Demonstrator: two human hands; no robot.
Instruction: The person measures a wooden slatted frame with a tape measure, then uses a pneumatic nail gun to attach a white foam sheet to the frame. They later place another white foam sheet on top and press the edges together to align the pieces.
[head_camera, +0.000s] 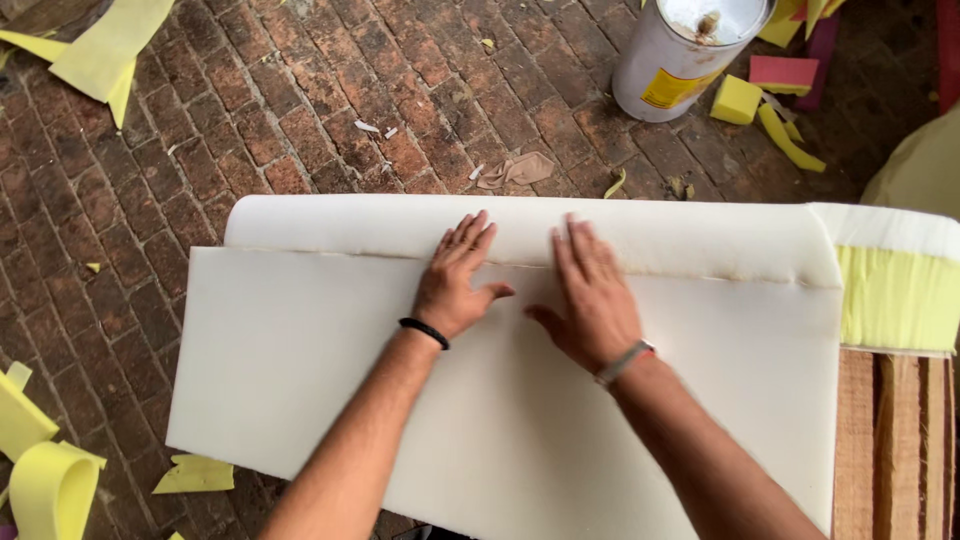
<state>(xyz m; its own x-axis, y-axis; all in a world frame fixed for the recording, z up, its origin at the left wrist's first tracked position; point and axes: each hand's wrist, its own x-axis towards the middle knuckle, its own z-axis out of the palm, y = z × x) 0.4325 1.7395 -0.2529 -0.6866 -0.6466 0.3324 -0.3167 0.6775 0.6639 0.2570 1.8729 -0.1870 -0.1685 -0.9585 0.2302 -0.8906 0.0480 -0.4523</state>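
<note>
One camera sat on the person's head and looked steeply down, close over the work. Both forearms entered from the near edge, with the left hand (458, 280) and right hand (590, 300) near mid-frame. A white foam sheet (300, 350) filled most of the view. The brick floor (250, 110) took the far and left parts, with a can (680, 60) at far right. The wooden bench (895, 450) showed at the near right edge. There was no second view.
</note>
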